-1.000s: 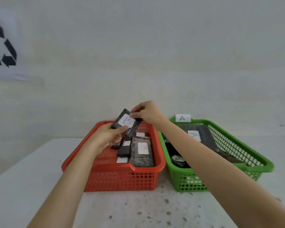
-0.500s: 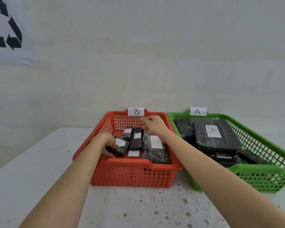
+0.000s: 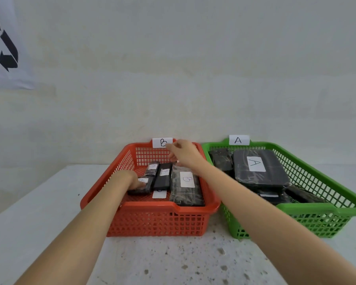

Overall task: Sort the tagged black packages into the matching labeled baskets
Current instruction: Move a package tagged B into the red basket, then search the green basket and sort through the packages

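A second earlier both hands held the B-tagged package (image 3: 141,185) aloft; it now lay in the orange basket (image 3: 146,212), left of its other packages. The left hand (image 3: 132,179) apparently still gripped it; the right hand (image 3: 183,153) hovered released above.
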Demonstrator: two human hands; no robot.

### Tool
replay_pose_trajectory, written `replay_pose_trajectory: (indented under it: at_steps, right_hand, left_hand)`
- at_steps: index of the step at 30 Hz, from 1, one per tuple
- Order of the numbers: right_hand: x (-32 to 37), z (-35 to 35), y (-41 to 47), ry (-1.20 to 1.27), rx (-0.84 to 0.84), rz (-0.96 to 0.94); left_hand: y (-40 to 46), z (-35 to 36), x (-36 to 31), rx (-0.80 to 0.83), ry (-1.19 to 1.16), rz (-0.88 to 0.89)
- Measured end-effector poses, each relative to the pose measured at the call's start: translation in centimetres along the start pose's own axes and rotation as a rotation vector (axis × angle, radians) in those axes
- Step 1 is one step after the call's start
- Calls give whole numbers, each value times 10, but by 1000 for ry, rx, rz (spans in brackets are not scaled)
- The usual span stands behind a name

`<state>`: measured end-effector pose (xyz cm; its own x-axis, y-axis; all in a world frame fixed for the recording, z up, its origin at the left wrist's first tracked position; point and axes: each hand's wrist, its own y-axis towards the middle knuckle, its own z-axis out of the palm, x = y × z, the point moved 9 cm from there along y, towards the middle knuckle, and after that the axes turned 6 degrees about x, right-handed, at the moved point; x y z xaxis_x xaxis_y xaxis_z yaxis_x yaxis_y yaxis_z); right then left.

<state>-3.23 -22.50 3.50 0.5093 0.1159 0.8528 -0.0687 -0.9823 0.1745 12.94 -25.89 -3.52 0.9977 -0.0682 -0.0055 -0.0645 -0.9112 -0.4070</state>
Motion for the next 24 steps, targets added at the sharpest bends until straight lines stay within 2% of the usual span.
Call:
replay_pose_trajectory:
  at_steps: [3,5,8,11,13,17,19,20,22,24]
  right_hand:
    - [25,-54,-18,-149,-57,-79]
    - [23,-97,-36,-271,12,-15]
    - [-25,-159,-78,-580,229,367]
    - [-85,-211,-134,-800,345,804]
    - [-115,-224,-157,-898,404,935]
    - [-147,-216,-156,-954,348,785]
    - [-153,-210,-152,-906,332,734]
    - [-155,-207,-150,-892,339,722]
    - [-155,-204,-145,-883,325,693]
    - [-156,-203,-138,-821,272,666]
  left_hand:
    - [-23,-22,-16,-134,117,-43]
    - [-44,-38,-52,-224,104,101]
    - [-87,-46,-127,-293,85,377]
    - [-140,-37,-205,-444,156,581]
    - [-171,-27,-251,-523,139,718]
    - [-182,8,-305,-443,-81,915]
    - [-166,16,-300,-363,-374,894]
    - [-158,16,-294,-373,-456,851]
    - [-152,15,-285,-444,-432,789]
    - [-150,16,-283,-439,-446,767]
